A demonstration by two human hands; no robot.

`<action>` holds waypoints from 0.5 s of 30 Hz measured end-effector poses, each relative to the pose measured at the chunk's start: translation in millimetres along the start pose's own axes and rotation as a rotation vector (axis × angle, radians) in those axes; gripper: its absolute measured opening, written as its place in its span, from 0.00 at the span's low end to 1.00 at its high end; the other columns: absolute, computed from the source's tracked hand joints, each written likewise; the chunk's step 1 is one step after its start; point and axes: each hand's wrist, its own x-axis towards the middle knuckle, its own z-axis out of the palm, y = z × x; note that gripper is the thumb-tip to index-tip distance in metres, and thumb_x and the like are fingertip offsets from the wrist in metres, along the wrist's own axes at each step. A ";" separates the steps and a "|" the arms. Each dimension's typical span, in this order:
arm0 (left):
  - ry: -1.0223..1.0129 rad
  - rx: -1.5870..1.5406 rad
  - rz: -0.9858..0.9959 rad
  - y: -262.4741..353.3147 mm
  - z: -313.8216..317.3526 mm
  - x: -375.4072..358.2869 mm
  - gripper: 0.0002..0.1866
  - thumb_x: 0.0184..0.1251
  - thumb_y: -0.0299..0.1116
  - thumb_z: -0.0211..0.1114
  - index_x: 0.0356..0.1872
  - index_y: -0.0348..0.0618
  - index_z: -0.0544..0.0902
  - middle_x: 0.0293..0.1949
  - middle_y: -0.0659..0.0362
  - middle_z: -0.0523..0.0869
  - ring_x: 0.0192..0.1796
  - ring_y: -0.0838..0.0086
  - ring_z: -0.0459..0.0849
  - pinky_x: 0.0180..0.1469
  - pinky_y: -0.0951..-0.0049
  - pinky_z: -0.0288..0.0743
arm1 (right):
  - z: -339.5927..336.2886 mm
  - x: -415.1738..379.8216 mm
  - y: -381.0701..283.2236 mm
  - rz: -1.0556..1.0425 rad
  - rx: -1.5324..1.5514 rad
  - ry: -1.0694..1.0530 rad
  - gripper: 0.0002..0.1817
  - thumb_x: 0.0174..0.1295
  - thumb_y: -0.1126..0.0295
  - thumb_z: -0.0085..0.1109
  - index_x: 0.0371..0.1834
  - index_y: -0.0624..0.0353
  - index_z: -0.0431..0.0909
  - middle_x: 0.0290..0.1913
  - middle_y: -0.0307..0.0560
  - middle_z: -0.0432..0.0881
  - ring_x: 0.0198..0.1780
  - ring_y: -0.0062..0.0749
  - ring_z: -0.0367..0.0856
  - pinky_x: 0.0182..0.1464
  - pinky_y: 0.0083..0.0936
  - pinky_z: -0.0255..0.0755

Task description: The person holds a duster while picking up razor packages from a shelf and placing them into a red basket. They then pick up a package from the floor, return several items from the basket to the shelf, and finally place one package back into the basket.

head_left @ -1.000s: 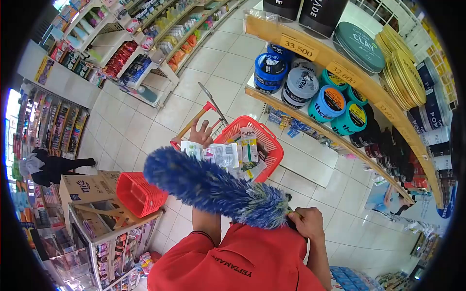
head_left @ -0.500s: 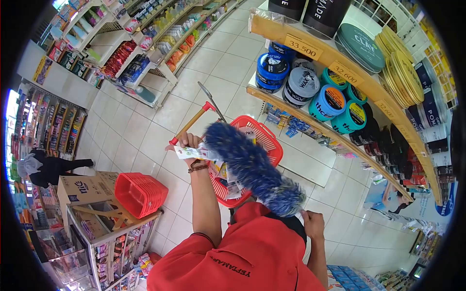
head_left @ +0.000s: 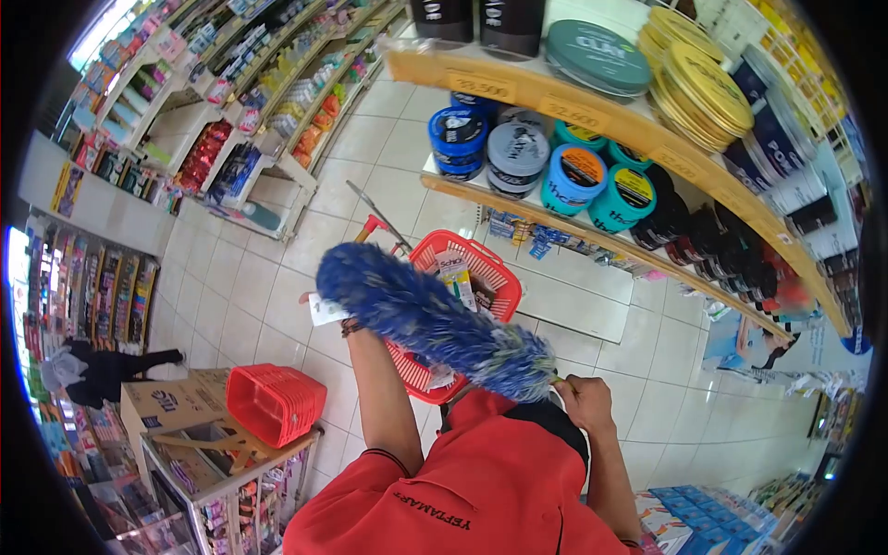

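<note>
My right hand (head_left: 588,403) is closed round the short handle of a fluffy blue duster (head_left: 435,314), which slants up and left in front of my body. The duster's far end covers most of my left hand. A white packet (head_left: 327,310) pokes out at my left hand, just above the bracelet on that wrist; the fingers themselves are mostly hidden. Beneath the duster is a red plastic shopping basket (head_left: 504,277) with several packaged goods in it, one a Schick pack (head_left: 453,268). The basket's red handle end (head_left: 373,225) shows beyond the duster.
At right, a shelf (head_left: 573,222) bears blue, grey and teal hair wax jars, with green and yellow tins (head_left: 698,88) above. Stacked red baskets (head_left: 276,402) stand by a cardboard box (head_left: 171,402) at lower left. Another person (head_left: 102,370) is at far left. Tiled floor lies between shelves.
The duster's far end has swung left, now covering my left hand, whose fingers were visible before. The view has shifted, so the jars appear further left.
</note>
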 end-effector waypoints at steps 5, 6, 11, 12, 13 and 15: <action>0.180 -1.577 -0.238 20.1 7.6 -5.4 0.39 0.47 0.76 0.68 0.09 0.49 0.66 0.14 0.63 0.67 0.24 0.74 0.64 0.29 0.76 0.65 | 2.5 -30.2 76.5 0.142 -0.047 0.066 0.24 0.68 0.51 0.62 0.22 0.60 0.80 0.18 0.58 0.76 0.23 0.57 0.78 0.28 0.45 0.70; 0.183 -1.543 -0.246 20.8 9.9 -7.4 0.41 0.50 0.78 0.65 0.10 0.48 0.67 0.13 0.63 0.66 0.23 0.74 0.64 0.27 0.75 0.64 | 2.5 -37.7 86.2 0.223 -0.143 0.093 0.25 0.68 0.50 0.61 0.22 0.61 0.80 0.18 0.59 0.76 0.23 0.57 0.78 0.28 0.45 0.70; 0.307 -0.720 -0.528 17.6 35.3 -47.5 0.40 0.66 0.77 0.52 0.19 0.45 0.71 0.17 0.62 0.68 0.23 0.73 0.64 0.26 0.72 0.64 | 5.7 -62.7 105.0 0.336 -0.043 0.108 0.26 0.69 0.51 0.61 0.22 0.63 0.79 0.19 0.61 0.75 0.22 0.57 0.74 0.28 0.45 0.67; 0.502 -0.348 -0.637 17.5 48.5 -58.8 0.41 0.69 0.77 0.48 0.26 0.42 0.75 0.20 0.60 0.72 0.22 0.72 0.68 0.25 0.70 0.68 | 6.2 -59.8 101.2 0.324 0.049 0.117 0.26 0.69 0.52 0.62 0.22 0.64 0.78 0.19 0.61 0.74 0.21 0.57 0.73 0.28 0.45 0.66; 0.501 -0.349 -0.633 18.0 64.2 -70.3 0.41 0.69 0.77 0.48 0.26 0.42 0.75 0.20 0.60 0.72 0.22 0.72 0.68 0.25 0.70 0.68 | 4.2 -56.6 93.4 0.317 0.115 0.104 0.25 0.69 0.53 0.62 0.23 0.64 0.79 0.19 0.60 0.74 0.21 0.57 0.71 0.28 0.45 0.65; 0.691 -0.131 -0.858 22.5 92.3 -84.6 0.41 0.69 0.77 0.49 0.32 0.41 0.79 0.25 0.61 0.75 0.27 0.72 0.75 0.29 0.67 0.75 | 5.5 -48.2 89.9 0.196 0.193 0.044 0.23 0.68 0.52 0.62 0.25 0.62 0.81 0.20 0.60 0.76 0.23 0.56 0.74 0.29 0.44 0.68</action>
